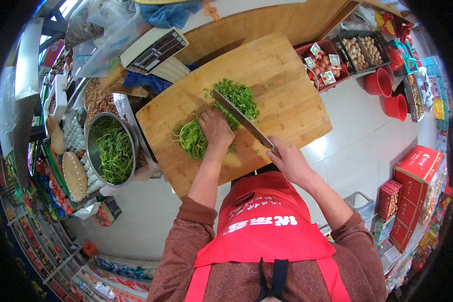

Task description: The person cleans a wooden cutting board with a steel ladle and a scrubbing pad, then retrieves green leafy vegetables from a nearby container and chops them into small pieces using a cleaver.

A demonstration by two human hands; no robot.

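My right hand grips the handle of a large kitchen knife, its blade slanting up and left across the greens. With bent fingers, my left hand presses a bunch of leafy green stems onto the wooden cutting board. Finely chopped green leaves lie in a heap beyond the blade. The uncut stems spread to the left of my left hand. Small green scraps dot the wood around the heap. My left fingertips are partly hidden in the greens.
A metal bowl of leafy greens stands left of the board, near trays of eggs. A weighing scale is at the board's back left corner. Right of it sit a red crate of eggs, red buckets and stacked red cartons.
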